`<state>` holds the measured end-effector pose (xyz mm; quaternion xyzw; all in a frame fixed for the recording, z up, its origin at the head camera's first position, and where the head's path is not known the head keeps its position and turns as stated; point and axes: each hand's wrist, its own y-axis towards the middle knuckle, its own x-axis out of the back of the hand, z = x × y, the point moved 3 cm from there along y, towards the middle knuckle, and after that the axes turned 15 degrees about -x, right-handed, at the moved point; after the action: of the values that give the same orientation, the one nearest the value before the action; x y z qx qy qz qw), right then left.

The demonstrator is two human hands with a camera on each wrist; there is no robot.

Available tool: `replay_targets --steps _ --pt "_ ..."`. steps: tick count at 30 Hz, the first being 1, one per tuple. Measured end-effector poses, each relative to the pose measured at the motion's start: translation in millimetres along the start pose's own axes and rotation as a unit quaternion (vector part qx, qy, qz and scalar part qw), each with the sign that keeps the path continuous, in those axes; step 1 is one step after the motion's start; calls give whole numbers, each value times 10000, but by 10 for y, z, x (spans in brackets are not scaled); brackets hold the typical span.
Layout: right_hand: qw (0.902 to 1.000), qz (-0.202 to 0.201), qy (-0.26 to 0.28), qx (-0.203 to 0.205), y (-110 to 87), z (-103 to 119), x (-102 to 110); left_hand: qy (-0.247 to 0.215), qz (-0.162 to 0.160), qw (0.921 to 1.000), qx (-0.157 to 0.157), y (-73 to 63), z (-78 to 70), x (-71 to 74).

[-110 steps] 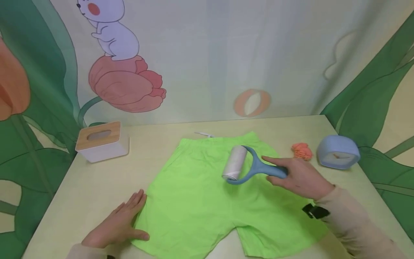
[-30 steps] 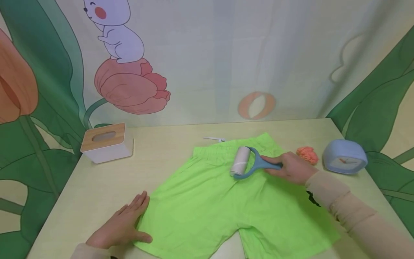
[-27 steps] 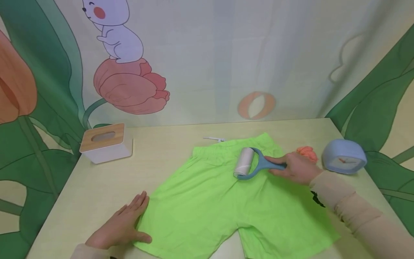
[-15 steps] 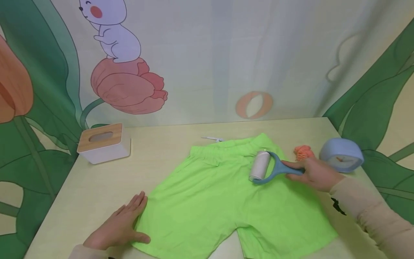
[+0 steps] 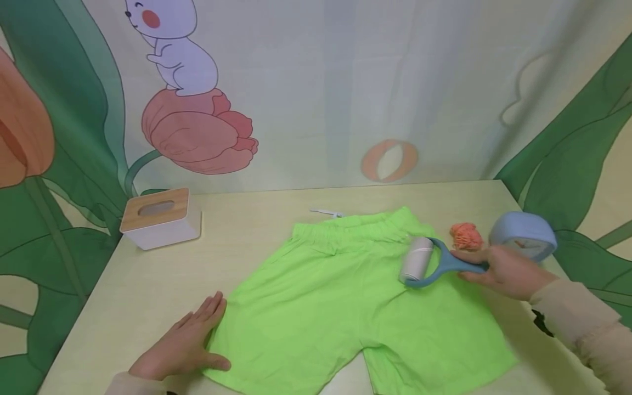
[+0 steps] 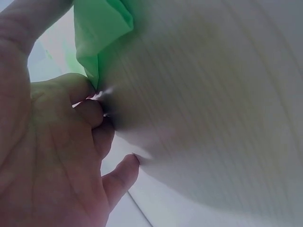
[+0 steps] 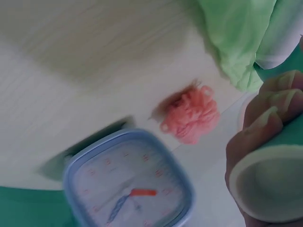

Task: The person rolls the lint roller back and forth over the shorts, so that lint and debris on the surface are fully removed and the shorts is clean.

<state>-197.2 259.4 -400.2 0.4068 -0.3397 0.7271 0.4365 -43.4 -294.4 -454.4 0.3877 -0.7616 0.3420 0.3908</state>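
Bright green shorts [image 5: 316, 307] lie spread on the table, waistband toward the back. My right hand [image 5: 508, 270] grips the blue handle of a lint roller [image 5: 417, 259], whose white roll lies on the upper right part of the shorts. In the right wrist view, curled fingers [image 7: 270, 106] wrap round the handle, and its hollow end faces the camera. My left hand [image 5: 182, 340] rests flat at the left edge of the shorts, thumb on the cloth. The left wrist view shows the palm [image 6: 52, 156] and fingertips against the table beside a fold of green cloth [image 6: 102, 28].
A blue clock [image 5: 523, 233] stands at the right, just behind my right hand. Beside it lies a coral-coloured bundle [image 5: 466, 236]. A tissue box [image 5: 163, 219] with a wooden lid is at the back left. A white drawstring end [image 5: 326, 212] pokes out behind the waistband.
My right hand has moved the lint roller rightward and slightly toward me across the shorts, from near the middle of the waistband. My left hand has stayed in place.
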Motion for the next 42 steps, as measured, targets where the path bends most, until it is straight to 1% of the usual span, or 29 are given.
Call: replay_targets --steps 2,5,10,13,16,18,20,23,25,26,29,31,32,35,37,40,42 --pt "9999 -108 -96 -34 -45 -33 11 6 1 10000 10 0 3 -1" --pt "9995 -244 -192 53 -110 -63 30 -9 24 10000 75 -2 8 -5" --pt "9995 -261 -147 56 -215 -97 67 -65 13 10000 54 -5 8 -12" --pt "9987 -386 -318 75 -272 -102 91 -98 17 9999 56 0 12 -20" --pt "9949 -690 -732 7 -331 -92 127 -132 30 9999 47 3 5 -28" --pt "9931 -781 -858 -176 -376 -75 163 -143 54 9999 42 3 1 -30" --pt "9915 -899 -856 -383 -426 -47 210 -135 58 9999 27 5 -4 -27" --pt "9896 -1082 -702 -639 -495 27 278 -100 59 9999 20 9 -14 -13" --pt "9868 -1356 -639 -612 -525 110 296 -70 35 10000 -14 11 -22 -2" --pt "9850 -1508 -659 -511 -531 165 289 -71 31 10000 -15 11 -25 1" --pt "9819 -1800 -586 -13 -529 374 163 -81 13 10000 -16 9 -22 0" --pt "9825 -1757 -545 282 -525 532 8 -100 2 9999 -22 10 -14 -6" --pt "9845 -1634 -510 394 -524 609 -83 -101 -9 9999 -25 10 -9 -10" --pt "9910 -1167 -500 429 -527 809 -354 -83 -30 10000 -26 15 10 -18" --pt "9922 -1012 -498 527 -524 913 -504 -50 -38 10000 -22 19 26 -23" --pt "9912 -1063 -483 618 -517 1011 -664 -56 -40 10000 10 24 40 -25" --pt "9908 -1127 -399 632 -514 1042 -735 -68 -42 10000 7 22 39 -23"
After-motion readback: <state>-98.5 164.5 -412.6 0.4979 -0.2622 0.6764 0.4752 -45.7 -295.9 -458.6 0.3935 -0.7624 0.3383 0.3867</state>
